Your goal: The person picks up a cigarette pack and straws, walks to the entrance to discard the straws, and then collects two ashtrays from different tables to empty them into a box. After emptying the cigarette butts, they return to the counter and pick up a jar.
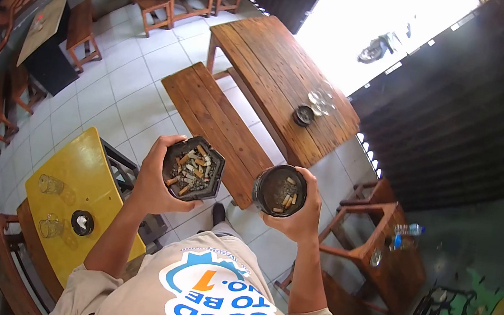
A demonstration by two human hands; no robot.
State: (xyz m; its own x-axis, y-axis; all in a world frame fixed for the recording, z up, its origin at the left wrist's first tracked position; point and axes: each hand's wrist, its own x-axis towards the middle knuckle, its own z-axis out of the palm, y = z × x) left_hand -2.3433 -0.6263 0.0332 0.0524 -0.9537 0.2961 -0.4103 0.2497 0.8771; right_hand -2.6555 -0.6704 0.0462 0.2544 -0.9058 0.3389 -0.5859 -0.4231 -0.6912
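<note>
My left hand (156,176) is wrapped round a dark hexagonal ashtray (216,186), which holds several cigarette butts and ash. To the right of it, my right hand (305,214) grips a round dark ashtray (270,186) with a few butts and ash inside. Both ashtrays are tilted toward me, apart from each other, over the floor and the end of a wooden bench (218,123). Another round black ashtray (303,115) rests on the wooden table (266,62), beside some clear glasses (322,99).
At the left, a yellow table (96,154) bears glass mugs (50,226) and a black ashtray (82,223). Plastic bottles (409,229) lie on wooden furniture (407,272) at the right. Stools and tables stand farther back; a motorcycle (375,49) shows through the opening.
</note>
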